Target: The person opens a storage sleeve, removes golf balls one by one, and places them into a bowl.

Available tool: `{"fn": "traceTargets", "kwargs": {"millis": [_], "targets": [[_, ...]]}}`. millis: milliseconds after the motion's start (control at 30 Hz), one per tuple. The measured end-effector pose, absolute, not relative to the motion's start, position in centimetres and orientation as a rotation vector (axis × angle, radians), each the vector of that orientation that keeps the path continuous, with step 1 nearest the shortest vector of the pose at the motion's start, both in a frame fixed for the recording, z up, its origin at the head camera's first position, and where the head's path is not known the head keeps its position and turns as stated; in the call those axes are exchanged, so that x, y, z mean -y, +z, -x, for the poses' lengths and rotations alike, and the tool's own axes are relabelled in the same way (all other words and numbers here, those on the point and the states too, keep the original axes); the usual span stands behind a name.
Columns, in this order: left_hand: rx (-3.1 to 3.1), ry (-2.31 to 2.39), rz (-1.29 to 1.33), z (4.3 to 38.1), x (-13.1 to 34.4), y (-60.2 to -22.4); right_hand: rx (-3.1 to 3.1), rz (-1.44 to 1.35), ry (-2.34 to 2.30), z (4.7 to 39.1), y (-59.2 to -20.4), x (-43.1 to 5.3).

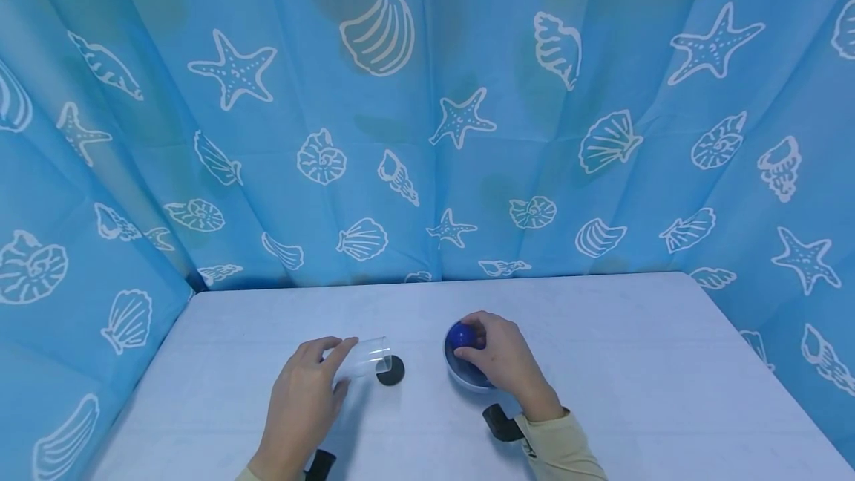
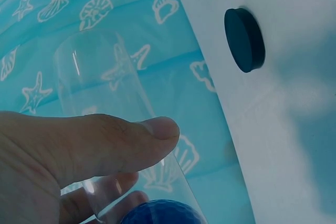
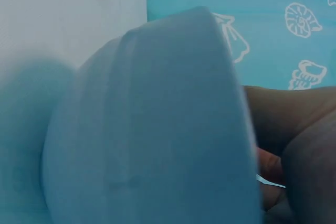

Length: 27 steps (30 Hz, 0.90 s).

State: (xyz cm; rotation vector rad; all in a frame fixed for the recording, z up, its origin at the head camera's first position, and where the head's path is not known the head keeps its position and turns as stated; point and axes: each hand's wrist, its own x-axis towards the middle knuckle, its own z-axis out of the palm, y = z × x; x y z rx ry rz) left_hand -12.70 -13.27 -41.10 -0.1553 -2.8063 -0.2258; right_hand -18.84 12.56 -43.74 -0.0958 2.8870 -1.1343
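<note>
My left hand (image 1: 303, 392) grips a clear cylindrical container (image 1: 366, 357), tilted above the table. A blue dimpled ball (image 2: 163, 213) shows at the bottom of the left wrist view, seemingly inside the container. A round black lid (image 1: 390, 370) lies on the table near the container's open-looking end. Over a bowl (image 1: 470, 383) with a pale outside, my right hand (image 1: 502, 355) pinches another blue ball (image 1: 462, 335) between thumb and fingers. The bowl's wall (image 3: 157, 114) hides most of that hand in the right wrist view.
A white-covered table (image 1: 621, 362) spreads under everything. Behind it and at both sides hangs a blue curtain (image 1: 427, 132) with shell and starfish prints. Black wrist devices (image 1: 502, 423) sit at both cuffs, close to the tabletop.
</note>
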Motion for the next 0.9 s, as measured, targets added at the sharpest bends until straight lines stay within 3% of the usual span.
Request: {"fn": "traceTargets", "kwargs": {"millis": [900], "targets": [[2.806,-0.217,0.169,12.75,13.19,-41.23,-2.901,0.145,-1.008,18.53,-44.2,-12.47]]}}
